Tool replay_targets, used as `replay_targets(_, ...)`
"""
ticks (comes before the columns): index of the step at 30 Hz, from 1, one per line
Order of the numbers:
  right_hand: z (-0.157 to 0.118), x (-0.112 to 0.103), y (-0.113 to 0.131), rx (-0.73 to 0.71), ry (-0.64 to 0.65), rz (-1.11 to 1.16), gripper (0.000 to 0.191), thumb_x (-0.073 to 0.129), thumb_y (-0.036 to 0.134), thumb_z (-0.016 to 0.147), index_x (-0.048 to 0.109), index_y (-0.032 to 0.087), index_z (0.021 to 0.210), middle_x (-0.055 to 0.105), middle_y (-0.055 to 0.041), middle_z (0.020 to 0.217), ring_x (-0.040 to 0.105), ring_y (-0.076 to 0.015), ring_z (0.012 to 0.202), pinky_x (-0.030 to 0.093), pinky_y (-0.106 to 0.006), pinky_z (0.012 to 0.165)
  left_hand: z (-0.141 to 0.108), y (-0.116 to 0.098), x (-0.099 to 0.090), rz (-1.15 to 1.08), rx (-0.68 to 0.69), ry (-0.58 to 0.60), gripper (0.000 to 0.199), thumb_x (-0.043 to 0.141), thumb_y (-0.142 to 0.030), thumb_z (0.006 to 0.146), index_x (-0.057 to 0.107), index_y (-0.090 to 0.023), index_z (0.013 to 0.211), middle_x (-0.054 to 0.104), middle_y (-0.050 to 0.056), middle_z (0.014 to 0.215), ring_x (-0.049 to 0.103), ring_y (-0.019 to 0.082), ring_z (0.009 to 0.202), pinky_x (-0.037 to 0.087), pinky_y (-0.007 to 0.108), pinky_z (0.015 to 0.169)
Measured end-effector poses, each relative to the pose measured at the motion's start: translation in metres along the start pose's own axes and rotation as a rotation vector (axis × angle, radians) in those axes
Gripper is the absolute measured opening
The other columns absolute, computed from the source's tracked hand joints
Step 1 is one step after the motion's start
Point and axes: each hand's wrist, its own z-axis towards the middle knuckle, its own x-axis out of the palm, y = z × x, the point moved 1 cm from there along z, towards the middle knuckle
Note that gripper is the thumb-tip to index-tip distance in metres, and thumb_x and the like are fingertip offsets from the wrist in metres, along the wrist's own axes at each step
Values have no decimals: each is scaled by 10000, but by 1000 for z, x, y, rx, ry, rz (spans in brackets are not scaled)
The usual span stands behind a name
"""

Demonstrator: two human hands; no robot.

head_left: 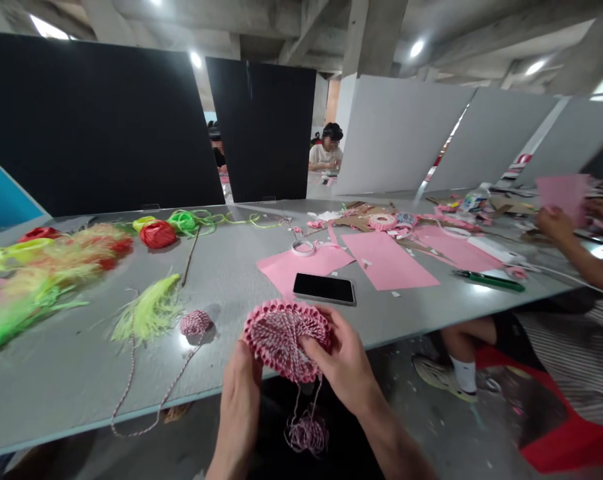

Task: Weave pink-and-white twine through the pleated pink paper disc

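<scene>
Just past the table's front edge I hold a round pink disc strung with pink-and-white yarn (281, 333), its rim notched all round. My left hand (242, 373) grips its left edge. My right hand (344, 353) grips the right edge, thumb laid on the yarn face. Below the disc hangs a loose tangle of yarn (307, 432) on two strands. A small ball of pink-and-white twisted yarn (196, 323) rests on the table to the left, and its cord loops down over the edge. Beyond the disc lies a black-screened phone (324, 288).
Pink paper sheets (391, 260), a roll of tape (302, 247) and a green cutter (488, 280) lie to the right. Frayed green fibre (148, 307), a stick (190, 257) and a red bundle (158, 234) are left. Black boards (261, 133) stand behind; a co-worker's hand (556, 227) holds pink paper.
</scene>
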Motion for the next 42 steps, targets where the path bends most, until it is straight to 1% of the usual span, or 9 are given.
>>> replay_targets(2,1,1,1,-5,-15,28,421,779,353,917,613,207,1276,767,-109,1247,755,-255,1112,590,-410,1028,2,-2,4,23,14,69,548,884,-510,837,739,-218,1279,786,131,1302,712,362,1253,559,481,1083)
replay_targets(4,0,2,3,-12,-3,34,430,789,372,912,609,213,1269,769,-104,1240,755,-255,1117,587,-412,1032,2,-2,8,47,42,62,579,961,-408,752,733,-209,1247,797,131,1266,743,347,1176,584,464,1042)
replay_targets(9,-8,2,2,-1,111,65,465,796,402,913,605,238,1304,759,-97,1294,733,-265,1189,557,-445,1086,-4,4,7,49,76,-29,451,941,-414,770,760,-189,1117,832,107,1106,776,282,1010,611,373,912)
replay_targets(16,-12,-1,4,129,165,101,420,822,411,895,646,248,1239,784,-57,1173,746,-258,1076,572,-432,997,-12,12,-4,-96,-39,55,487,904,-408,833,747,-215,1252,813,99,1224,765,272,1088,598,349,949)
replay_targets(24,-12,4,9,20,95,-12,315,729,345,917,611,251,1194,746,-51,1147,713,-255,1069,557,-444,1009,-10,10,2,36,15,40,485,969,-419,759,765,-195,1138,834,98,1096,791,273,1003,644,344,875)
replay_targets(30,-16,4,9,40,191,77,349,707,418,970,596,266,1264,748,-59,1209,713,-260,1141,563,-465,1045,-12,4,4,63,3,-22,446,973,-433,739,775,-180,1048,845,87,1009,793,240,886,642,309,797)
replay_targets(33,-16,2,11,25,217,27,428,758,339,909,577,265,1290,748,-67,1254,722,-260,1159,567,-468,1061,-14,1,5,55,-3,-40,478,981,-446,715,781,-172,1052,845,89,997,788,240,882,634,306,802)
replay_targets(36,-15,1,16,7,235,-40,471,756,261,854,571,258,1287,753,-66,1249,730,-259,1148,572,-466,1061,-14,2,3,54,12,-41,442,950,-485,755,780,-169,1014,838,84,972,769,222,870,614,275,786)
replay_targets(42,-14,1,21,28,235,-57,435,728,276,851,590,241,1261,764,-70,1200,736,-262,1090,584,-467,1023,-14,9,-2,61,33,14,397,895,-475,840,771,-186,1083,831,88,1047,769,230,930,613,284,820)
